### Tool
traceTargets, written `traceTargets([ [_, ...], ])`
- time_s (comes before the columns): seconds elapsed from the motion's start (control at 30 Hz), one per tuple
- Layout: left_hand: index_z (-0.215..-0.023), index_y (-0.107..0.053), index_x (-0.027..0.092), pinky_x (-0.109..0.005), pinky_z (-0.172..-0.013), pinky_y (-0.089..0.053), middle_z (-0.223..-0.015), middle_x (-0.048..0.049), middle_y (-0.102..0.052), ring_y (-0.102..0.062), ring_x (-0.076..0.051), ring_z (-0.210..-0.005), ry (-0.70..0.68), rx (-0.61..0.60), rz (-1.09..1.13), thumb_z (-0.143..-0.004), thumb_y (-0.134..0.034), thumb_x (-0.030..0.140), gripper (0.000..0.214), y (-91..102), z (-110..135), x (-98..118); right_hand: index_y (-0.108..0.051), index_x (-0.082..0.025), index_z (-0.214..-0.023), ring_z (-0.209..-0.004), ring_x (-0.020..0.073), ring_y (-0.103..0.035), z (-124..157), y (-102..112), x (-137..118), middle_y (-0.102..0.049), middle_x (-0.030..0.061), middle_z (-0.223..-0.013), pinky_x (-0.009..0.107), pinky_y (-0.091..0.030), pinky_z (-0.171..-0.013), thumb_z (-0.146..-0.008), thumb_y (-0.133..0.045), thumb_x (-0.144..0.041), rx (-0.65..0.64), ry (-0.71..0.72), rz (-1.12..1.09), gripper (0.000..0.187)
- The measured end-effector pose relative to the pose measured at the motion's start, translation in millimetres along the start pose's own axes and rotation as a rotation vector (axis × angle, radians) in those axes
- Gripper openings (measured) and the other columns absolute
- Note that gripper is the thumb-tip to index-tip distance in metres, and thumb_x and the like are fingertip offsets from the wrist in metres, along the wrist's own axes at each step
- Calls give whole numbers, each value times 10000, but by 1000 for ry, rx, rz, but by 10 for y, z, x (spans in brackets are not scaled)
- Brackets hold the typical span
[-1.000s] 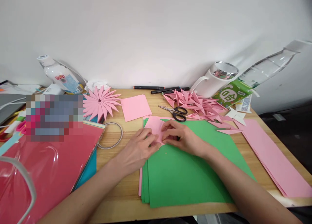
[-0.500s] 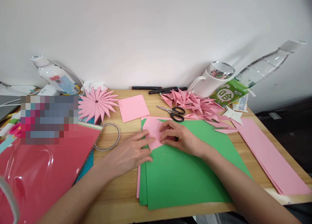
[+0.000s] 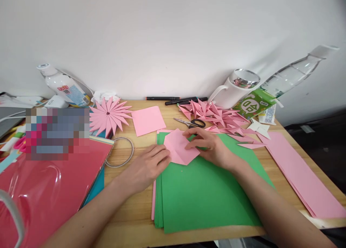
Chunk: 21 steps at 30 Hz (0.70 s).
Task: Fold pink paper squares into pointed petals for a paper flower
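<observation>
A small pink sheet of paper [image 3: 178,147] with folded corners and crease lines is held between both hands, over the far left part of a stack of green paper [image 3: 211,194]. My left hand [image 3: 148,165] pinches its left edge, fingers closed together. On the other side, my right hand [image 3: 212,147] has its fingers bent over the sheet's upper right, touching it; its thumb is mostly hidden. Just beyond the hands lie black-handled scissors [image 3: 193,123], partly covered by the right hand. A stack of pink squares [image 3: 148,120] rests behind the left hand.
A pink folded-paper star [image 3: 108,113] and a tape roll [image 3: 132,150] lie to the left, beside a red folder [image 3: 54,190]. At the back right are folded pink pieces [image 3: 213,115], a white mug [image 3: 235,88] and a plastic bottle [image 3: 294,73]. Pink strips [image 3: 302,176] lie right.
The pink sheet has turned and shifted right, opening out flatter. My left hand's spread fingers have closed on its left edge. My right hand has moved slightly right, now covering part of the scissors.
</observation>
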<state>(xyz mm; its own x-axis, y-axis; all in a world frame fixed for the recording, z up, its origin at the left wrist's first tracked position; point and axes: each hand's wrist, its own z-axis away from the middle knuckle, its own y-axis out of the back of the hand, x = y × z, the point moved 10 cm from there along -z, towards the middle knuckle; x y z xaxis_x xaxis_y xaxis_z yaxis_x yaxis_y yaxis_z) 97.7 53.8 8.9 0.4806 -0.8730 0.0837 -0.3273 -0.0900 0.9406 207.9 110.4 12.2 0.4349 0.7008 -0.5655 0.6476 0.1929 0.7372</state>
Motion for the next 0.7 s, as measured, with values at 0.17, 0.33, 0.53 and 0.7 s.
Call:
traceTargets([
  [0.17, -1037, -566, 89, -388, -901, -505, -1054, -119, -617, -533, -231, -1064, 32, 42, -13, -898, -412, 78, 208, 43, 7, -41, -686, -213, -807, -876, 184, -552, -24, -90, -196, -634, 72, -946, 356, -470, -772, -821, -578, -111, -140, 100, 7, 150],
  [0.33, -980, -580, 81, -371, -907, -502, -965, -107, -612, -552, -221, -1015, 59, 36, -19, -888, -472, 118, 146, 28, -41, -18, -700, -199, -808, -867, 177, -544, -3, -178, -231, -666, 66, -927, 324, -461, -749, -818, -614, -152, -278, 85, -56, 98],
  [0.53, -855, -590, 90, -368, -909, -513, -835, -71, -601, -565, -196, -954, 100, 178, -22, -897, -497, 202, 152, 94, -79, 37, -716, -209, -846, -901, 169, -576, 39, -219, -160, -642, 67, -991, 307, -467, -785, -841, -610, -265, -391, 3, -165, 120],
  [0.7, -896, -580, 123, -329, -910, -518, -895, -66, -594, -564, -153, -972, 150, 94, 188, -941, -390, 179, 203, -26, -84, 10, -667, -178, -834, -882, 153, -590, -3, -257, -69, -620, 63, -934, 281, -478, -788, -883, -539, -233, -298, -119, -254, 148],
])
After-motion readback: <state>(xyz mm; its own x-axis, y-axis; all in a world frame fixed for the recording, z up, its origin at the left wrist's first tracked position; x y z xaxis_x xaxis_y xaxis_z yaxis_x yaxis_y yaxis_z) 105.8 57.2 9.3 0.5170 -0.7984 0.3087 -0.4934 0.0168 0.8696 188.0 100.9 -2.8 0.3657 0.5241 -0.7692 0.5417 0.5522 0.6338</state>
